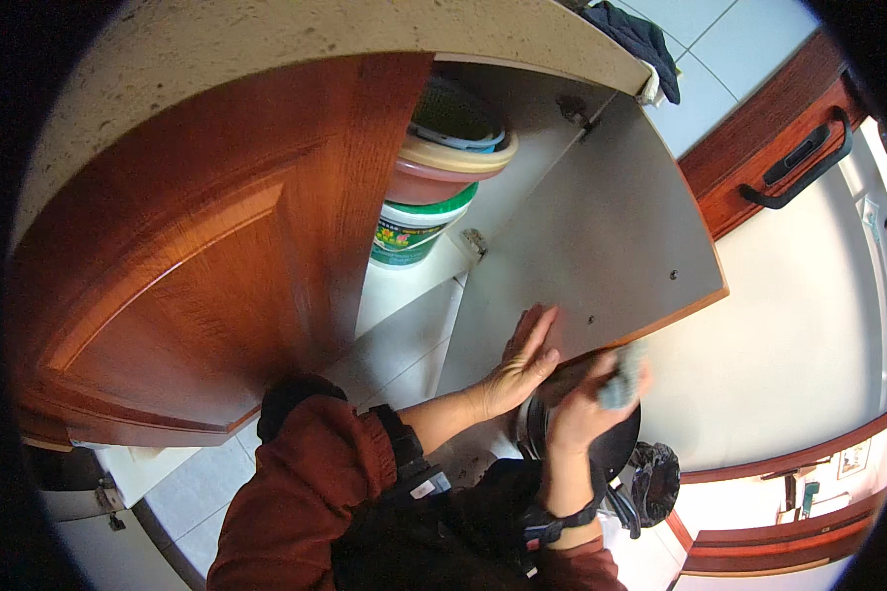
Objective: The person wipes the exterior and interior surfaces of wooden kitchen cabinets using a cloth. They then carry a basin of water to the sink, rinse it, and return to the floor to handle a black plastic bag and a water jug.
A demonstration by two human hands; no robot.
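An opened cabinet door shows its grey inner face in front of me. Against that face, close to the lower edge, my left hand rests with its fingers stretched out. My right hand is beside the same edge, on the outer side of the door, and grips a grey-green cloth. Both the cloth and the fingers around it are blurred. Inside the cabinet, a white-and-green plastic bucket stands beneath stacked basins.
A second wooden door stands at the left under the stone countertop. Dark cloth hangs over the counter's corner. Right of it is a wooden door with a black handle. A black plastic bag and round black cookware are low, near my right arm.
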